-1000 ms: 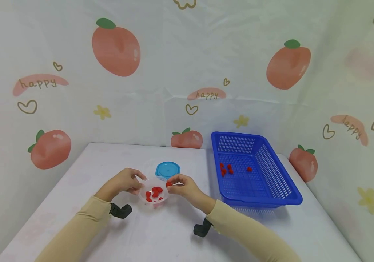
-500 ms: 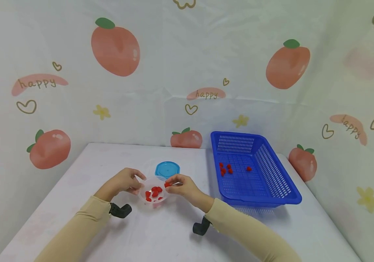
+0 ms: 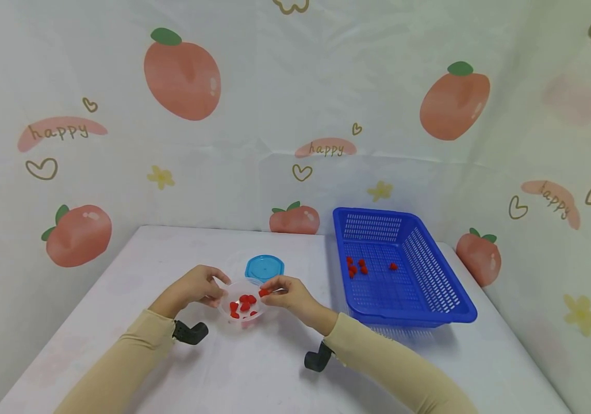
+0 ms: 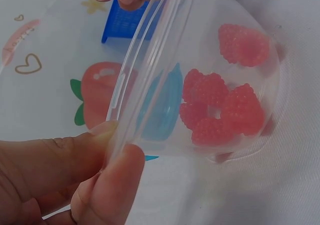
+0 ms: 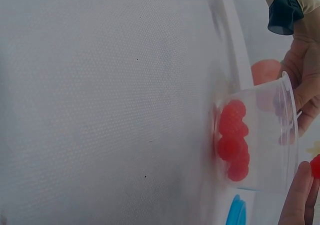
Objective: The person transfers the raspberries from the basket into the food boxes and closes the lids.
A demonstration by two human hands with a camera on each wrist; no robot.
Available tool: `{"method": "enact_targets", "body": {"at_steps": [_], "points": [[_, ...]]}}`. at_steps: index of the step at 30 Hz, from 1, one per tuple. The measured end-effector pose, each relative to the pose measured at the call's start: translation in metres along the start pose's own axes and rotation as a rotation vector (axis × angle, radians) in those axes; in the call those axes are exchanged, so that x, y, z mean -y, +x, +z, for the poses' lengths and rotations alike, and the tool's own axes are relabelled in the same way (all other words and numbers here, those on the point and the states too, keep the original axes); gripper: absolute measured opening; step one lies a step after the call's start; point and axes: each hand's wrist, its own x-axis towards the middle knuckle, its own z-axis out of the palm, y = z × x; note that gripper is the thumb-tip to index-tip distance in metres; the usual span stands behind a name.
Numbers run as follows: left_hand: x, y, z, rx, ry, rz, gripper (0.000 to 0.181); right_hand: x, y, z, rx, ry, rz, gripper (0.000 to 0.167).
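The left hand (image 3: 199, 287) pinches the rim of a clear round tub (image 3: 228, 315) between thumb and fingers. Several red raspberries (image 4: 242, 109) lie on the tub's bottom, seen through its wall in the left wrist view. At the tub's right rim, the right hand (image 3: 295, 299) pinches one raspberry (image 3: 264, 292) between its fingertips. That same berry (image 5: 315, 166) shows at the right edge of the right wrist view, beside the rim. Just behind the tub is a blue lid (image 3: 265, 268), lying flat.
A blue perforated basket (image 3: 404, 317) stands at the right of the white table (image 3: 181, 247), with several red raspberries (image 3: 393, 266) on its floor. A printed cloth (image 3: 244, 115) hangs behind and around the table. Each wrist carries a small black device (image 3: 191, 333).
The right hand, with its raspberry, has shifted slightly to the left, closer over the tub's rim. The left hand and the tub have stayed in place.
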Motion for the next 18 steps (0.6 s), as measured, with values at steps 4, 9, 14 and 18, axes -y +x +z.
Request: {"method": "enact_targets", "body": {"at_steps": [4,9,14,18], "points": [[0.0002,-0.0002,0.0004,-0.004,0.002,-0.004,0.035,0.0016,-0.0009,0.0001,0.004,-0.002,0.006,0.031],[0.0004,-0.0003,0.0004,-0.006,-0.002,-0.004,0.035,0.0,0.0002,0.0,0.013,-0.004,0.001,0.032],[0.0005,-0.0011,0.0003,-0.008,-0.003,0.0,0.035,-0.0008,0.0009,-0.0001,0.014,-0.008,0.003,0.032],[0.0004,-0.0012,0.0001,-0.006,-0.007,0.003,0.034,-0.0006,0.0009,-0.0002,0.013,-0.008,0.004,0.032]]}}
